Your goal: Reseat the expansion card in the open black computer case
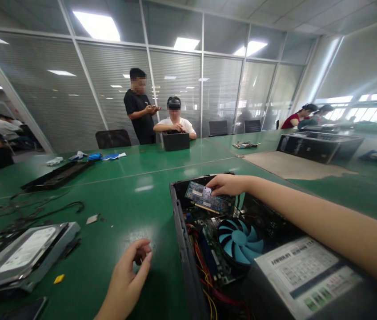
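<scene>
My right hand [226,184] grips the top edge of a blue expansion card [197,193] between thumb and fingers. The card is tilted, its gold edge connector facing down, over the far end of an open computer case [179,222]. Below it, inside the case, sit a cooling fan [240,238] with light-blue blades and a motherboard [220,266], partly hidden. A labelled power supply [308,275] fills the near right corner, under my right forearm. Left of the case, my left hand [130,271] hovers near the table, loosely curled, thumb and forefinger apart, nothing visible in it.
On the green table [148,204] at left lie a hard drive [28,249], loose cables [51,211], a yellow piece [59,279] and a black panel [58,174]. Across stands another case [176,141] with a person behind it. A further case [320,146] rests on cardboard [288,166].
</scene>
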A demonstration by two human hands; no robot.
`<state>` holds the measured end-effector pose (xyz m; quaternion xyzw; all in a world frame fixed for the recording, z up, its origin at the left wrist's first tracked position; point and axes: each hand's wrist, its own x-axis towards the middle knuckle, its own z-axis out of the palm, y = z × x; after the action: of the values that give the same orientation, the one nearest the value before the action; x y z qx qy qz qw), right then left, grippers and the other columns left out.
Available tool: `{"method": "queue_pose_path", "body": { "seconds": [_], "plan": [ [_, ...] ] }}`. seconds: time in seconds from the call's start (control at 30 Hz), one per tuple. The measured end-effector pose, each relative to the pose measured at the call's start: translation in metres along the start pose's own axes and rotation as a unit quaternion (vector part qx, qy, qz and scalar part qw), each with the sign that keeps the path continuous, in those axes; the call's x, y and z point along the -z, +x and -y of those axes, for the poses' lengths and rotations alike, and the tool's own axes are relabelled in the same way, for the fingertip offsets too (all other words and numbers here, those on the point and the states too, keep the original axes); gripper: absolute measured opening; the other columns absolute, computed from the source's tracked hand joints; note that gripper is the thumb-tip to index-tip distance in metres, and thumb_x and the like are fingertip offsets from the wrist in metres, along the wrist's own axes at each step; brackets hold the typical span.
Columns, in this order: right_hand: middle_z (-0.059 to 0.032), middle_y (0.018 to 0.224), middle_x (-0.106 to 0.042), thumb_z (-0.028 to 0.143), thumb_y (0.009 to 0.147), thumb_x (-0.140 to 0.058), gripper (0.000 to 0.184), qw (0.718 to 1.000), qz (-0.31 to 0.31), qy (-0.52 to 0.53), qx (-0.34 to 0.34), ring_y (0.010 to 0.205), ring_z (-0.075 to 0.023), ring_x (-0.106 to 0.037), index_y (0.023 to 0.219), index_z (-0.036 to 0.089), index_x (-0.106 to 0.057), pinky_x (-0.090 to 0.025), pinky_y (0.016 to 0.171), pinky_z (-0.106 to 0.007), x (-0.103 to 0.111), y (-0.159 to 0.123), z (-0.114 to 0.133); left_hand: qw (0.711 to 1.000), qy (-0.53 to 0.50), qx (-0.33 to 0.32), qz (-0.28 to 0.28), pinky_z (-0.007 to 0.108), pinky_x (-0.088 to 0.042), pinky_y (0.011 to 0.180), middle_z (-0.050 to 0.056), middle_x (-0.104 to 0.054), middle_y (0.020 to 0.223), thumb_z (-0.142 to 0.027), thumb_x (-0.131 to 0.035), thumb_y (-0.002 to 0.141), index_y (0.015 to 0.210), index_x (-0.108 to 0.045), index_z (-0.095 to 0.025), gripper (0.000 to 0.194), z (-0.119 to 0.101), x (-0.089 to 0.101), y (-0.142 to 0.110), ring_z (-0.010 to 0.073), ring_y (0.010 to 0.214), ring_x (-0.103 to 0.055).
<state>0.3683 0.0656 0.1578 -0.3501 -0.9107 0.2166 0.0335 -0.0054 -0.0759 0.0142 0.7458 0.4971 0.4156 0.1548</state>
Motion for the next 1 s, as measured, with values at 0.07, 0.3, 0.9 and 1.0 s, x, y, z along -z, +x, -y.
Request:
{"method": "queue_pose_path", "body": {
  "seconds": [0.07, 0.3, 0.9, 1.0],
  "plan": [
    [-0.0033, 0.094, -0.073, 0.027, 0.087, -0.056, 0.03, 0.998, -0.017, -0.057, -0.011, 0.083, -0.0175, -0.064, 0.11, 0.015, -0.071, -0.044, 0.076, -0.026, -0.001, 0.001, 0.003, 1.0, 0.001, 0.002, -0.003, 0.03, -0.054, 0.072, 0.003, -0.067, 0.09, -0.035, -0.056, 0.092, 0.113, -0.057, -0.023, 0.025, 0.0, 0.0, 0.0, 0.0184, 0.078, -0.065],
    [-0.0123, 0.105, -0.072, 0.016, 0.079, -0.061, 0.028, 0.934, -0.056, -0.335, -0.111, 0.096, -0.026, -0.067, 0.104, 0.019, -0.072, -0.049, 0.078, -0.031, -0.018, 0.019, 0.016, 1.0, 0.0, 0.023, 0.004, 0.031, -0.055, 0.074, 0.004, -0.068, 0.093, -0.037, -0.057, 0.091, 0.115, -0.057, -0.022, 0.028, 0.004, -0.001, 0.001, 0.0198, 0.082, -0.067],
    [-0.0204, 0.095, -0.073, 0.016, 0.08, -0.067, 0.019, 0.918, 0.011, -0.371, -0.141, 0.09, -0.0274, -0.072, 0.096, 0.01, -0.075, -0.055, 0.079, -0.034, -0.046, 0.044, 0.014, 1.0, -0.007, 0.021, 0.005, 0.033, -0.054, 0.074, 0.007, -0.066, 0.096, -0.033, -0.056, 0.092, 0.116, -0.056, -0.021, 0.028, -0.005, 0.0, -0.001, 0.0199, 0.081, -0.064],
    [-0.0203, 0.096, -0.073, 0.012, 0.079, -0.065, 0.019, 0.918, 0.0, -0.374, -0.135, 0.092, -0.0276, -0.071, 0.096, 0.01, -0.075, -0.054, 0.079, -0.034, -0.049, 0.044, 0.021, 1.0, -0.006, 0.017, 0.003, 0.033, -0.054, 0.074, 0.008, -0.066, 0.095, -0.033, -0.055, 0.092, 0.115, -0.057, -0.02, 0.027, -0.008, 0.001, -0.001, 0.0202, 0.081, -0.064]
  ]
}}
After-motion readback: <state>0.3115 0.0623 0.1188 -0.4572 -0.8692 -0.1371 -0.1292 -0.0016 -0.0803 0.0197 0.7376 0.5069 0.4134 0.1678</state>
